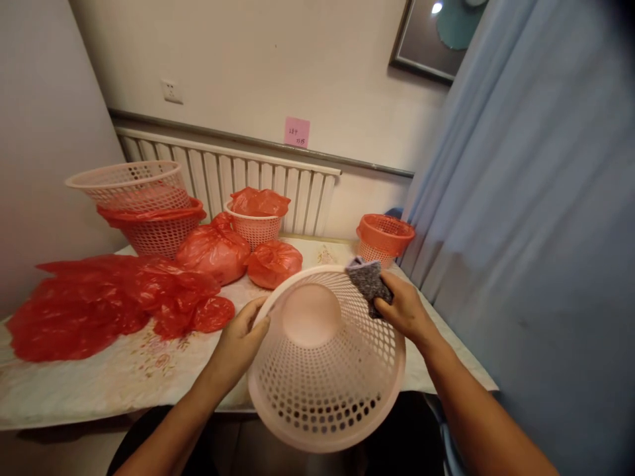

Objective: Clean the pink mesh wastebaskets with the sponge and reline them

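Note:
A pale pink plastic wastebasket (327, 383) with perforated walls is tilted in front of me, its wide mouth facing me and its solid round base visible inside. My left hand (245, 334) is closed on the rim at the left, thumb on the inner side. At the upper right of the rim, my right hand (401, 304) grips a dark grey cloth (370, 281) with a pale edge. The cloth lies against the rim and the inside of the wall there.
On the table (119, 390) lie crumpled red plastic bags (84, 304). Behind stand stacked baskets (153, 228), tied red bags (213, 251), a red-lined basket (258, 228) and a smaller basket (381, 235). A radiator (307, 198) lines the wall; a blue curtain (520, 218) hangs at right.

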### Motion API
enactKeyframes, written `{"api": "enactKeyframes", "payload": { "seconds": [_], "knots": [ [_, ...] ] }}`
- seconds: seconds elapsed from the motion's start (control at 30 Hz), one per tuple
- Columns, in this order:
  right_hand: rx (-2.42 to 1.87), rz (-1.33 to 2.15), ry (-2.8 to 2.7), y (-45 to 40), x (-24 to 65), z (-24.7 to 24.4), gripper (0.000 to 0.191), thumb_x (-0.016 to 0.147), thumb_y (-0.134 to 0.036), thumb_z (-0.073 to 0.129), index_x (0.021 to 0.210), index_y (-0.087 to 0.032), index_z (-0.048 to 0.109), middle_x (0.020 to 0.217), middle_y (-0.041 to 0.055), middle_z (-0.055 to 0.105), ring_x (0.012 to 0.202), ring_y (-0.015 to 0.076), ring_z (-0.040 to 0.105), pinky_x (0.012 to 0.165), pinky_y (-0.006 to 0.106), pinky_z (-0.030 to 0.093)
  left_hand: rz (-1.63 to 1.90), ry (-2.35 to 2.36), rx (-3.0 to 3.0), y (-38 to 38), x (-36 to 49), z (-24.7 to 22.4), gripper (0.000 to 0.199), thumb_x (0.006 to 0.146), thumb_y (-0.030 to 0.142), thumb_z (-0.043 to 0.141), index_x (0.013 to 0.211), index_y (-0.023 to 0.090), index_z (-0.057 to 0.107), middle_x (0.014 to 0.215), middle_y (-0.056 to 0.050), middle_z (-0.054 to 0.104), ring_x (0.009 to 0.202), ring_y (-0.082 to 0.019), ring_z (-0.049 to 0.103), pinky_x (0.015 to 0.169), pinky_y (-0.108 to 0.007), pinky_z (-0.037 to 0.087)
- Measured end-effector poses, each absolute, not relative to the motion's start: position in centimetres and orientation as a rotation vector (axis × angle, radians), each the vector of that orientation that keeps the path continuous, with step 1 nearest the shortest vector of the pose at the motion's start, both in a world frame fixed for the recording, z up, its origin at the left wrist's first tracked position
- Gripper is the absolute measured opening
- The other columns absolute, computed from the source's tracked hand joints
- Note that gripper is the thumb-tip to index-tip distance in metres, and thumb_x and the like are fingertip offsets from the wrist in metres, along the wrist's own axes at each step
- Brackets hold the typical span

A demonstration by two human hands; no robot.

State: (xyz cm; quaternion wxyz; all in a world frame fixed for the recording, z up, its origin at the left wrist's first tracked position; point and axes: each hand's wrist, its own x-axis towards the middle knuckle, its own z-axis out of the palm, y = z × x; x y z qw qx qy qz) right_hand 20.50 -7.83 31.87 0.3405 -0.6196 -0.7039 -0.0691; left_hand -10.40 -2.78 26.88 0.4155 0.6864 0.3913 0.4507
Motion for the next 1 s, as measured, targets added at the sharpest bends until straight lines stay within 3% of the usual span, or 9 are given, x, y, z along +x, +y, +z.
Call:
{"api": "enactKeyframes", "payload": {
  "seconds": [0.2, 0.4, 0.53, 0.7, 1.0],
  "knots": [
    [-1.246, -0.288, -2.369, -6.3, 15.6, 34.2, 0.053, 0.072, -0.009, 0.05, 0.123, -0.021, 0.05, 0.109, 0.0082, 0.059, 0.097, 0.0213, 0.053, 0.083, 0.033, 0.042, 1.0, 0.878, 2.133, -1.9, -9.1, 28.4, 0.043, 0.084, 0.024, 0.047, 0.125, 0.021, 0.057, 0.126, -0.005, 0.063, 0.115, -0.022, 0.058, 0.101, -0.035, 0.042],
    [-1.12, -0.416, -2.487, -5.2, 14.1, 34.0, 0.048, 0.082, -0.016, 0.048, 0.129, -0.022, 0.045, 0.11, 0.0096, 0.057, 0.098, 0.0226, 0.05, 0.082, 0.036, 0.043, 0.863, 0.765, 2.273, -0.5, -8.5, 29.5, 0.036, 0.085, 0.021, 0.042, 0.113, 0.019, 0.064, 0.109, -0.004, 0.069, 0.092, -0.022, 0.063, 0.088, -0.033, 0.048],
    [-1.163, -0.45, -2.47, -4.9, 15.4, 33.8, 0.044, 0.085, -0.017, 0.046, 0.129, -0.02, 0.044, 0.113, 0.0104, 0.056, 0.099, 0.0225, 0.05, 0.087, 0.037, 0.043, 0.881, 0.748, 2.296, -0.7, -7.5, 29.7, 0.044, 0.082, 0.015, 0.04, 0.122, 0.018, 0.059, 0.119, -0.006, 0.065, 0.105, -0.023, 0.06, 0.096, -0.035, 0.044],
    [-1.32, -0.325, -2.27, -5.3, 18.8, 32.6, 0.05, 0.078, -0.012, 0.05, 0.127, -0.019, 0.045, 0.118, 0.0112, 0.056, 0.107, 0.0243, 0.05, 0.093, 0.04, 0.041, 0.929, 0.747, 2.234, -1.0, -6.9, 29.5, 0.056, 0.078, 0.012, 0.041, 0.132, 0.021, 0.051, 0.132, -0.005, 0.058, 0.123, -0.023, 0.051, 0.105, -0.036, 0.038],
    [-1.729, 0.068, -1.402, -7.4, 23.1, 23.8, 0.051, 0.079, -0.026, 0.046, 0.128, -0.015, 0.049, 0.123, 0.0099, 0.059, 0.11, 0.0239, 0.055, 0.096, 0.037, 0.043, 1.041, 1.099, 1.972, -1.0, -7.6, 28.5, 0.054, 0.077, 0.015, 0.043, 0.13, 0.019, 0.053, 0.12, -0.006, 0.065, 0.111, -0.023, 0.06, 0.097, -0.038, 0.045]
  ]
}}
